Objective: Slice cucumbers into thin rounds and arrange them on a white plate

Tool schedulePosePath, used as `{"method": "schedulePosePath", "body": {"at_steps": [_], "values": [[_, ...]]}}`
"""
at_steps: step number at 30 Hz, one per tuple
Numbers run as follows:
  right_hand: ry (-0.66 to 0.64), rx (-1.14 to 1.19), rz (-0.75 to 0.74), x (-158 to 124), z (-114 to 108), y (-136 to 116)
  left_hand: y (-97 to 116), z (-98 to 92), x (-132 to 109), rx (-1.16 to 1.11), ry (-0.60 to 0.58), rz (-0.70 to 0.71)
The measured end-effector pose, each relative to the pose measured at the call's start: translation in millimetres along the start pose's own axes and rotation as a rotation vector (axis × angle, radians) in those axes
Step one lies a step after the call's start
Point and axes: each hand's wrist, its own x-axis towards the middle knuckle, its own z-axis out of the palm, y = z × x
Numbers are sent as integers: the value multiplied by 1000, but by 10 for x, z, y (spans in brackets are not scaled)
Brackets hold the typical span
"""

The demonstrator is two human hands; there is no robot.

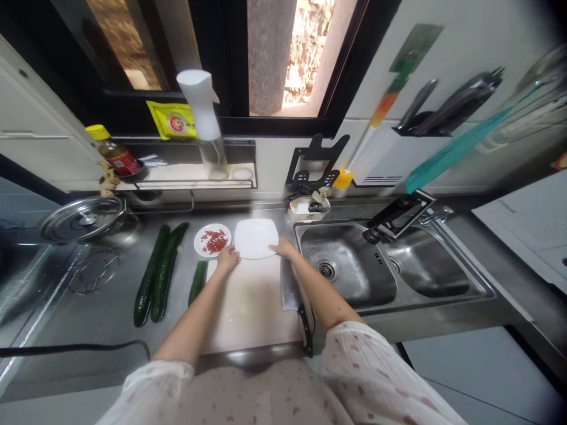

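Observation:
A white square plate (pixel 256 238) is gripped at its two near corners, at the far edge of the cutting board (pixel 245 313). My left hand (pixel 228 259) is closed on its left corner, and my right hand (pixel 286 248) pinches the right one. Just left of it sits a small white dish (pixel 199 242) with chopped red pieces (pixel 214 241). A cut length of cucumber (pixel 198 281) lies beside the board. Along the board's right side rests a cleaver (pixel 290 287) with a black handle, partly behind my right forearm. Whether the plate touches the board I cannot tell.
Two long cucumbers (pixel 159 277) lie on the steel counter at left, near a lidded pot (pixel 117 229) and a wire stand (pixel 94 273). A double sink (pixel 354 271) with a black faucet (pixel 394 219) is at right. Behind stand a spray bottle (pixel 208 130) and sauce bottle (pixel 119 154).

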Motion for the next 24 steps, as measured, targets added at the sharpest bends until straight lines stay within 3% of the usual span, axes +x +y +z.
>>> {"method": "schedulePosePath", "body": {"at_steps": [11, 24], "values": [[20, -82, 4, 60, 22, -25, -63, 42, 92, 304, 37, 99], [8, -160, 78, 13, 29, -84, -17, 70, 24, 398, 80, 131]]}}
